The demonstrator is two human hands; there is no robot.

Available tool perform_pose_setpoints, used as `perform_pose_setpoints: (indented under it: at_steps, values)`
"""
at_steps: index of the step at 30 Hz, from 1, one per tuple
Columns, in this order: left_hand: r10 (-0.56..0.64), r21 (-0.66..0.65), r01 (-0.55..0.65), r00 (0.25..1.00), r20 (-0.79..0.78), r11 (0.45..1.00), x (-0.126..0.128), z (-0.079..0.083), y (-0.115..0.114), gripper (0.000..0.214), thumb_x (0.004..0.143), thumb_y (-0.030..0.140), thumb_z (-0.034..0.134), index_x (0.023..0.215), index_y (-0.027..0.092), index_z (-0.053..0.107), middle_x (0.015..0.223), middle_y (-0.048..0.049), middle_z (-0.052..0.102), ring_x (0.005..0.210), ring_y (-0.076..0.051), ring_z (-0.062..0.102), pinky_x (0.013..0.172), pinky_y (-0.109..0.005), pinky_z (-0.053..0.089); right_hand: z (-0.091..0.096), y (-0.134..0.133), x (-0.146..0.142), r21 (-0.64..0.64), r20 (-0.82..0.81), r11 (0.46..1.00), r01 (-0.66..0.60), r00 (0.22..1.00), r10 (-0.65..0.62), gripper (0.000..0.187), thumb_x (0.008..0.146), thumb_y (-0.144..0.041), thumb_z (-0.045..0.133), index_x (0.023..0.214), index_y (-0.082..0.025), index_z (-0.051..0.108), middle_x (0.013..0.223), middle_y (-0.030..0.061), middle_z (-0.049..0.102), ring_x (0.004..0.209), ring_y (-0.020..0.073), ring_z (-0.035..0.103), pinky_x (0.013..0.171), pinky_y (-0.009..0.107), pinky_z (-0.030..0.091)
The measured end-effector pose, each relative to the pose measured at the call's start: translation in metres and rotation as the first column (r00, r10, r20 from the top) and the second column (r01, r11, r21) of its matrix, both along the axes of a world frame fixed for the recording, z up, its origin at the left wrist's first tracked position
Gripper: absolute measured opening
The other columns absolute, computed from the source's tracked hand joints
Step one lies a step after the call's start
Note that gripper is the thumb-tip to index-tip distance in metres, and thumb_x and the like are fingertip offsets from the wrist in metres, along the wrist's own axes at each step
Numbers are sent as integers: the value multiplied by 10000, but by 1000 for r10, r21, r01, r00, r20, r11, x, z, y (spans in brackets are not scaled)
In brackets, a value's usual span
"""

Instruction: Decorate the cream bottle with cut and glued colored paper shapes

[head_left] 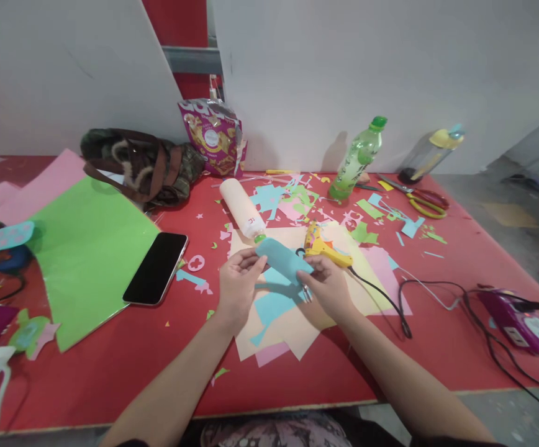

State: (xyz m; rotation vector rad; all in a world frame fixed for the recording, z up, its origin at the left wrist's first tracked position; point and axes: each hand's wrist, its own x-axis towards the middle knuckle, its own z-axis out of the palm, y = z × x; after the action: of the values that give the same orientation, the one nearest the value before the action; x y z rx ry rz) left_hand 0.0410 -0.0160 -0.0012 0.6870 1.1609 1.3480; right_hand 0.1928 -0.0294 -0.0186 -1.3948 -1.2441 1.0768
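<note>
Between my hands is a blue strip of paper (281, 259), raised above the table. My left hand (238, 284) pinches its left end, and my right hand (329, 285) pinches its right end. Under it lie cream paper sheets (251, 335) with blue paper cutouts (274, 305) on top. A yellow glue gun (328, 248) rests just beyond my right hand, its black cord running right. Past my left hand, a pale bottle (241, 208) with a green cap lies on its side, the cap close to the strip.
A black phone (156, 268) lies on green sheets (83, 248) at left. Behind are a camouflage bag (176, 180), a snack bag (213, 136) and a green drink bottle (357, 158). Scissors (423, 202), paper scraps (269, 197) and a purple power strip (521, 326) are on the red table (167, 366).
</note>
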Motion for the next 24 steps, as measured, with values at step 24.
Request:
perform_pose_setpoints:
  at_steps: [24]
  values:
    - [63, 205, 1, 950, -307, 979, -17, 6, 9, 152, 648, 235, 598, 764, 158, 540, 767, -25, 582, 731, -122, 567, 669, -245, 461, 2, 3, 6, 137, 154, 989, 64, 984, -85, 105, 659, -246, 548, 747, -206, 507, 634, -10, 568, 538, 117, 535, 492, 246, 457]
